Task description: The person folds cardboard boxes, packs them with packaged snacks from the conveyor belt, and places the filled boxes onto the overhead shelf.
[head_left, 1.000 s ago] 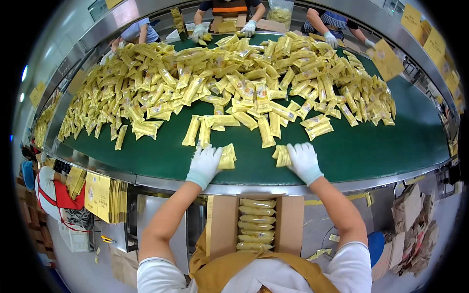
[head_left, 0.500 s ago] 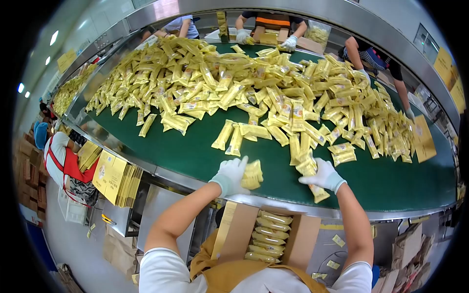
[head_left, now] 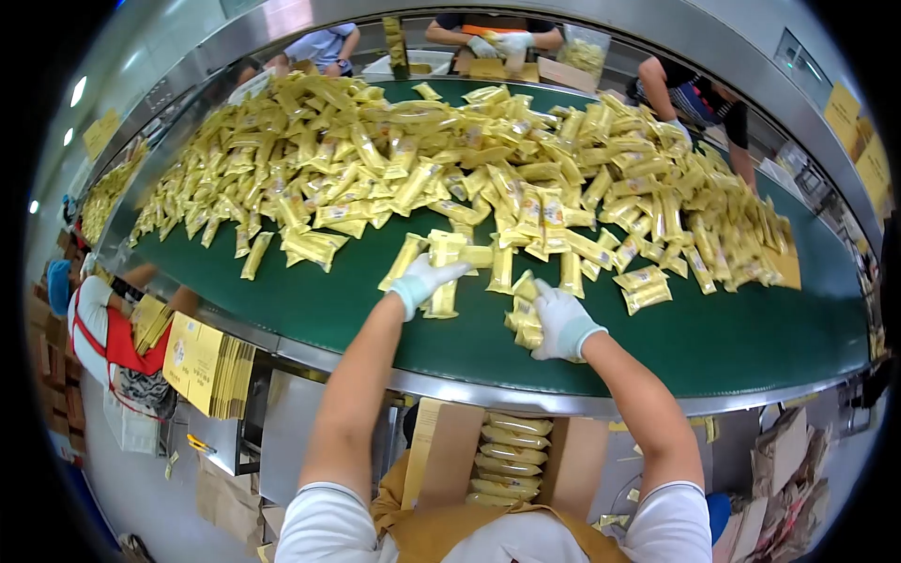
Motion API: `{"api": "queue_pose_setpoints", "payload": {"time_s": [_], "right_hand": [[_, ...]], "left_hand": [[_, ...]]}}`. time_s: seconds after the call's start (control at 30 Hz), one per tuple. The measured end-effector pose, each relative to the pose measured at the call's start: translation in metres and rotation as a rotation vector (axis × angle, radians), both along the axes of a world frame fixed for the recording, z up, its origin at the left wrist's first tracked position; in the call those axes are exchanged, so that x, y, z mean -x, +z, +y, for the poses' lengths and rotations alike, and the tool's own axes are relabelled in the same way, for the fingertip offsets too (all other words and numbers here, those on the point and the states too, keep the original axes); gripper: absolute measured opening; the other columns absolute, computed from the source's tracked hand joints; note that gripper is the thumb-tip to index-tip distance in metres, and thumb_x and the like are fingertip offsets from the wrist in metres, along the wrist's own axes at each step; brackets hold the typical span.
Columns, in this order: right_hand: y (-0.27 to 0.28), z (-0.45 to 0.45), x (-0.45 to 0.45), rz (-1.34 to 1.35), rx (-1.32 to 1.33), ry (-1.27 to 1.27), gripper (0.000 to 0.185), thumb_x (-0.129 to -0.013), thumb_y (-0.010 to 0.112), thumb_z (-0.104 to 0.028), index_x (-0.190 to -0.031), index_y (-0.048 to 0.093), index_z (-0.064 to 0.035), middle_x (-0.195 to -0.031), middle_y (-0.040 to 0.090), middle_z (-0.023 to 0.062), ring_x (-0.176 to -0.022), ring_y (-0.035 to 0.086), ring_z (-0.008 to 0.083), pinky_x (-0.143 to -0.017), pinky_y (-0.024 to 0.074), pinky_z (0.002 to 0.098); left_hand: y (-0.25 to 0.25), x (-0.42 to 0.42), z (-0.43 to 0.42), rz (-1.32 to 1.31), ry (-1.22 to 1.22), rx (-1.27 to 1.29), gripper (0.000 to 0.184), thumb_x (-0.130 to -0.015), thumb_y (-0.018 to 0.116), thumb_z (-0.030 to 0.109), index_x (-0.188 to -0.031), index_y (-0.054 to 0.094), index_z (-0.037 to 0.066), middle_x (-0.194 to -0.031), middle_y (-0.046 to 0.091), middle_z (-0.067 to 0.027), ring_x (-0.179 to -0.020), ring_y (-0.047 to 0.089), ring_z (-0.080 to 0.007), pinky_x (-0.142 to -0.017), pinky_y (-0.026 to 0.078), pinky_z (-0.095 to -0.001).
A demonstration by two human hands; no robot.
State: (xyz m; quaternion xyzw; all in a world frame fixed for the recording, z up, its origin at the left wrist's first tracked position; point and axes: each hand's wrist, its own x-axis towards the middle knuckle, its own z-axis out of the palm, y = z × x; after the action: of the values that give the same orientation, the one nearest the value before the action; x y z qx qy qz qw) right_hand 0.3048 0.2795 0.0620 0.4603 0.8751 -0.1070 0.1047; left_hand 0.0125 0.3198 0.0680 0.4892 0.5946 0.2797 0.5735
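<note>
My left hand (head_left: 427, 281), in a white glove, is closed on yellow packets (head_left: 443, 298) at the front of the heap. To its right my right hand (head_left: 561, 322), also gloved, is wrapped round a small bunch of yellow packets (head_left: 524, 322) above the green belt (head_left: 751, 340). The large heap of yellow packets (head_left: 310, 150) spreads across the far side of the belt. Below the belt's metal edge, in front of my body, an open cardboard box (head_left: 575, 466) holds a column of several packets (head_left: 511, 453).
Other people work across the belt, one with gloved hands (head_left: 497, 43). A person in a red apron (head_left: 122, 342) is at the left, near a stack of flat yellow cartons (head_left: 202, 361). Brown cardboard (head_left: 784, 469) lies at the lower right. A metal rim (head_left: 347, 364) borders the belt.
My left hand has moved forward to packets by the heap; the bunch it held is no longer in it. My right hand has drawn left with its bunch. The view has shifted.
</note>
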Motion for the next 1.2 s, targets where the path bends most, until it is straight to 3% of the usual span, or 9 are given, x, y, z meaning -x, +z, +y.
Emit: {"api": "queue_pose_setpoints", "payload": {"time_s": [0.07, 0.13, 0.23, 0.33, 0.5, 0.63, 0.83, 0.97, 1.2], "right_hand": [[0.009, -0.021, -0.019, 0.028, 0.043, 0.068, 0.098, -0.06, 0.087, -0.042, -0.135, 0.049, 0.0073, -0.156, 0.032, 0.0256, -0.138, 0.043, 0.0382, -0.114, 0.0382, 0.0365], [0.015, -0.037, -0.043, 0.02, 0.044, 0.114, 0.098, -0.061, 0.088, -0.042, -0.137, 0.048, 0.0056, -0.157, 0.031, 0.0251, -0.141, 0.039, 0.0386, -0.115, 0.0363, 0.0371], [0.012, -0.049, -0.076, 0.358, 0.312, -0.101, 0.096, -0.063, 0.089, -0.043, -0.136, 0.048, 0.0042, -0.156, 0.031, 0.028, -0.143, 0.036, 0.04, -0.117, 0.034, 0.0379], [0.012, -0.049, -0.085, 0.484, 0.269, -0.214, 0.099, -0.062, 0.087, -0.054, -0.131, 0.051, 0.008, -0.152, 0.035, 0.0325, -0.143, 0.036, 0.0424, -0.116, 0.0356, 0.0372], [0.014, -0.045, -0.058, 0.331, 0.355, -0.523, 0.085, -0.059, 0.086, -0.051, -0.117, 0.056, 0.0032, -0.121, 0.061, 0.0253, -0.118, 0.055, 0.0417, -0.107, 0.0412, 0.044], [0.007, -0.081, -0.04, 0.085, -0.028, -0.172, 0.08, -0.06, 0.083, -0.049, -0.119, 0.057, -0.0021, -0.118, 0.059, 0.0214, -0.112, 0.056, 0.0383, -0.103, 0.0421, 0.0447], [0.011, -0.089, -0.056, 0.118, -0.29, -0.072, 0.084, -0.061, 0.084, -0.043, -0.13, 0.054, -0.0052, -0.112, 0.054, 0.0177, -0.108, 0.056, 0.0372, -0.097, 0.0444, 0.0452], [0.009, -0.076, -0.049, 0.187, -0.104, -0.111, 0.089, -0.061, 0.084, -0.044, -0.134, 0.052, -0.0062, -0.115, 0.052, 0.0191, -0.112, 0.054, 0.0371, -0.099, 0.0426, 0.0449], [-0.005, -0.075, -0.036, 0.245, -0.197, -0.006, 0.106, -0.062, 0.083, -0.05, -0.147, 0.038, -0.0063, -0.134, 0.048, 0.0257, -0.12, 0.051, 0.0412, -0.104, 0.0398, 0.0476]], "left_hand": [[-0.017, 0.008, -0.01, 0.058, -0.128, -0.026, 0.083, -0.078, 0.083, 0.047, -0.137, 0.051, -0.003, -0.123, 0.065, -0.0142, -0.108, 0.064, -0.0221, -0.095, 0.051, -0.0349], [0.022, -0.001, -0.041, 0.255, -0.298, -0.07, 0.089, -0.07, 0.086, 0.052, -0.133, 0.053, -0.002, -0.122, 0.065, -0.0177, -0.11, 0.064, -0.0261, -0.097, 0.05, -0.0351], [0.014, -0.013, -0.068, 0.807, -0.519, -0.272, 0.103, -0.059, 0.086, 0.061, -0.132, 0.053, -0.004, -0.129, 0.057, -0.0228, -0.119, 0.057, -0.038, -0.104, 0.045, -0.0412], [0.003, -0.029, -0.086, 1.003, -0.623, -0.44, 0.103, -0.059, 0.086, 0.062, -0.131, 0.053, -0.004, -0.135, 0.053, -0.0207, -0.127, 0.051, -0.0362, -0.11, 0.038, -0.0409], [0.003, -0.037, -0.099, 1.024, -0.62, -0.489, 0.099, -0.059, 0.084, 0.06, -0.132, 0.053, 0.001, -0.139, 0.05, -0.021, -0.13, 0.047, -0.0375, -0.11, 0.036, -0.0433], [-0.017, -0.036, -0.12, 1.074, -0.549, -0.649, 0.093, -0.064, 0.079, 0.062, -0.134, 0.052, 0.006, -0.14, 0.049, -0.0211, -0.128, 0.048, -0.0351, -0.107, 0.036, -0.0443], [-0.011, -0.042, -0.122, 1.096, -0.576, -0.548, 0.094, -0.065, 0.077, 0.063, -0.138, 0.05, 0.009, -0.141, 0.049, -0.0217, -0.132, 0.046, -0.0356, -0.107, 0.035, -0.046], [-0.012, -0.04, -0.114, 1.03, -0.612, -0.609, 0.094, -0.065, 0.079, 0.061, -0.139, 0.05, 0.01, -0.141, 0.05, -0.0217, -0.133, 0.046, -0.0361, -0.107, 0.036, -0.0464], [0.001, -0.092, -0.081, 0.973, -0.926, -0.676, 0.089, -0.068, 0.08, 0.056, -0.138, 0.051, 0.01, -0.137, 0.052, -0.0215, -0.13, 0.049, -0.0354, -0.106, 0.036, -0.0464]]}}
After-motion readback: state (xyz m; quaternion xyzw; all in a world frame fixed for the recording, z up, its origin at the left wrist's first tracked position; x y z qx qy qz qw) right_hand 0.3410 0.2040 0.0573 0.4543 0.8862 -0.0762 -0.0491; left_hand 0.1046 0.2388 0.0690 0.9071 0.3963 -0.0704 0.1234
